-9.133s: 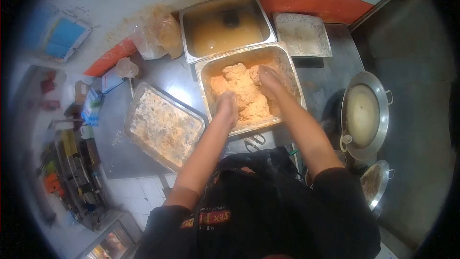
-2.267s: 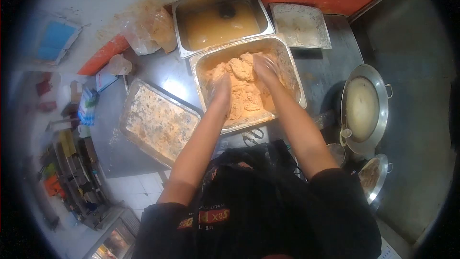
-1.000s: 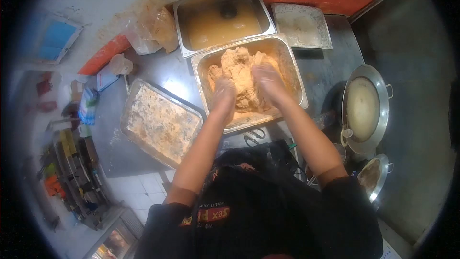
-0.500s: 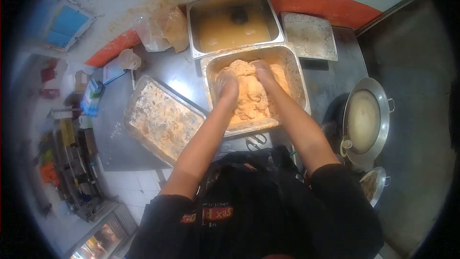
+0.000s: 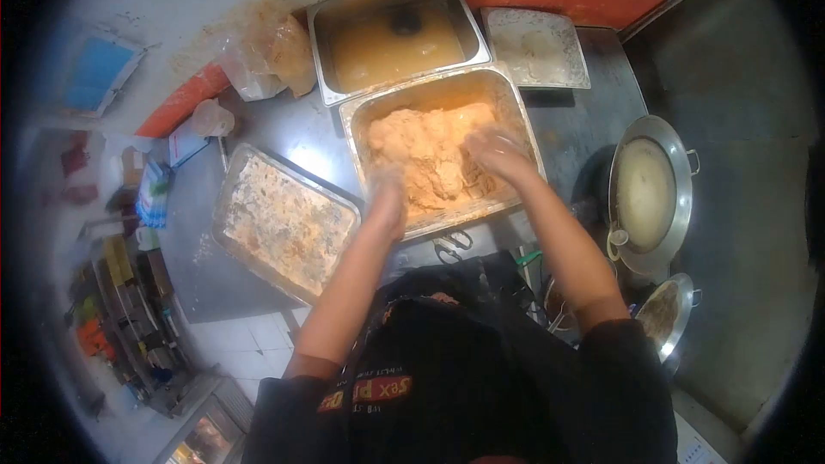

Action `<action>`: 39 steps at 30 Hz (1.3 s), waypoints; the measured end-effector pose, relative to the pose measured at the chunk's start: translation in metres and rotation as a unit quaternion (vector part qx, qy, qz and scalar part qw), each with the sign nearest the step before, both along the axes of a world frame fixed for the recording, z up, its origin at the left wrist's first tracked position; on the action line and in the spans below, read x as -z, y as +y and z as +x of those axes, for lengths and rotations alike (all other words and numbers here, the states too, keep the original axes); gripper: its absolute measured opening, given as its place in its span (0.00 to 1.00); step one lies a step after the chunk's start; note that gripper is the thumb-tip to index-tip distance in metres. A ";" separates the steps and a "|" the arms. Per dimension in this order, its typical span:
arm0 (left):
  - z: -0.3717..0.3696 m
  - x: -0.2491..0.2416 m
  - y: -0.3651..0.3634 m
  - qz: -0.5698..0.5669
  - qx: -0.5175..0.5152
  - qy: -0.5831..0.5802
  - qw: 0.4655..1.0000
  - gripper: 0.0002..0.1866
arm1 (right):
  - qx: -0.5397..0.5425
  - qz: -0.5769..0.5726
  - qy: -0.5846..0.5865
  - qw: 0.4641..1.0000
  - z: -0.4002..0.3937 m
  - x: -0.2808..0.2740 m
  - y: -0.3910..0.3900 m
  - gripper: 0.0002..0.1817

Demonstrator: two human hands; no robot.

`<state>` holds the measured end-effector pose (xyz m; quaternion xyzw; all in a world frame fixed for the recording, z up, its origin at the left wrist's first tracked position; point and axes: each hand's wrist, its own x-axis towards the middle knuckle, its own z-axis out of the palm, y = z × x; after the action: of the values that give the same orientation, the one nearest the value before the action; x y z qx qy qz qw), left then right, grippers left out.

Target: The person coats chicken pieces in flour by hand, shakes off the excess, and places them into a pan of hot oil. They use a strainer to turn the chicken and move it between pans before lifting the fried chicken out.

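A deep metal pan [image 5: 531, 133] holds a lumpy heap of orange-tinted, flour-coated pieces [image 5: 430, 150]. My left hand [image 5: 388, 202] is at the pan's near left side, slightly blurred, its fingers extended toward the heap and holding nothing visible. Over the right part of the heap, my right hand [image 5: 500, 155] has its floury fingers stretched inward, right at the coated pieces. Both forearms reach in from the near side.
Behind stands a pan of cloudy yellowish liquid [image 5: 395, 56] with a dark object in it. A flour-caked tray [image 5: 284, 223] lies left, another floury tray [image 5: 537, 47] back right. Scissors [image 5: 451, 247] lie in front; a wide wok [image 5: 649, 193] stands right, a plastic bag [image 5: 249, 64] back left.
My hands have drawn apart and toward me, from deep around the heap to the pan's near left side and right part. The heap now lies spread wider across the back.
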<state>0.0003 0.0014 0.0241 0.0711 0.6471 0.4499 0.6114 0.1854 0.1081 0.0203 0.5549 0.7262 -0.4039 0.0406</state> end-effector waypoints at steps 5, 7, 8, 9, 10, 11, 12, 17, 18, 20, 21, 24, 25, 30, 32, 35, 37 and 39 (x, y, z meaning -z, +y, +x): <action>0.010 0.074 0.010 0.023 -0.035 -0.149 0.988 0.18 | 0.067 -0.213 0.081 0.971 -0.006 0.067 -0.012 0.20; 0.017 0.083 0.019 0.016 -0.033 -0.174 0.984 0.19 | 0.232 -0.335 0.302 0.862 -0.029 0.071 -0.020 0.20; 0.022 0.087 0.024 0.028 -0.048 -0.169 0.984 0.19 | 0.232 -0.333 0.304 0.862 -0.042 0.072 -0.023 0.20; 0.025 0.082 0.026 0.038 -0.064 -0.165 0.984 0.19 | 0.240 -0.322 0.348 0.847 -0.054 0.075 -0.027 0.22; 0.023 0.077 0.025 0.039 -0.064 -0.162 0.984 0.19 | 0.248 -0.311 0.393 0.829 -0.061 0.078 -0.031 0.23; 0.020 0.072 0.020 0.033 -0.073 -0.182 0.980 0.19 | 0.247 -0.313 0.394 0.828 -0.061 0.083 -0.034 0.23; 0.017 0.060 0.022 0.031 -0.082 -0.200 0.976 0.19 | 0.234 -0.146 0.286 0.918 -0.063 0.094 -0.033 0.26; 0.018 0.017 0.012 0.087 -0.087 -0.300 0.946 0.21 | 0.151 0.028 0.250 0.956 -0.043 0.001 -0.027 0.31; 0.013 0.014 0.011 0.100 -0.046 -0.301 0.947 0.22 | 0.194 0.013 0.268 0.943 -0.042 0.002 -0.020 0.30; 0.004 0.014 -0.002 0.105 -0.044 -0.285 0.952 0.20 | 0.206 -0.042 0.289 0.934 -0.027 -0.010 -0.003 0.27; 0.001 0.016 -0.006 0.108 -0.043 -0.268 0.956 0.19 | 0.217 -0.100 0.308 0.921 -0.021 -0.014 0.006 0.25; 0.014 0.048 -0.009 0.094 -0.121 -0.031 0.988 0.14 | 0.116 -0.018 0.081 0.990 -0.015 0.044 0.037 0.18; 0.016 0.053 -0.001 0.097 -0.124 -0.029 0.987 0.14 | 0.064 -0.011 0.047 0.997 -0.016 0.069 0.045 0.16; 0.013 0.052 0.027 0.068 -0.170 -0.108 0.977 0.13 | 0.242 0.018 0.231 0.942 -0.079 0.098 0.025 0.16; 0.009 0.062 0.029 0.067 -0.194 -0.122 0.971 0.13 | 0.197 -0.052 0.261 0.944 -0.077 0.100 0.029 0.17; 0.016 0.037 0.031 0.074 -0.217 -0.111 0.967 0.15 | 0.102 -0.035 0.253 0.961 -0.075 0.071 0.013 0.18; 0.022 0.031 0.031 0.078 -0.219 -0.089 0.968 0.16 | 0.052 0.046 0.210 0.975 -0.073 0.070 0.002 0.19; 0.017 0.037 0.031 0.067 -0.187 -0.018 0.980 0.13 | -0.011 0.245 0.039 0.969 -0.071 0.091 -0.006 0.23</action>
<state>0.0177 0.0319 -0.0132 -0.0185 0.6067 0.5996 0.5216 0.1143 0.1020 -0.0708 0.5241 0.8099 -0.2341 -0.1208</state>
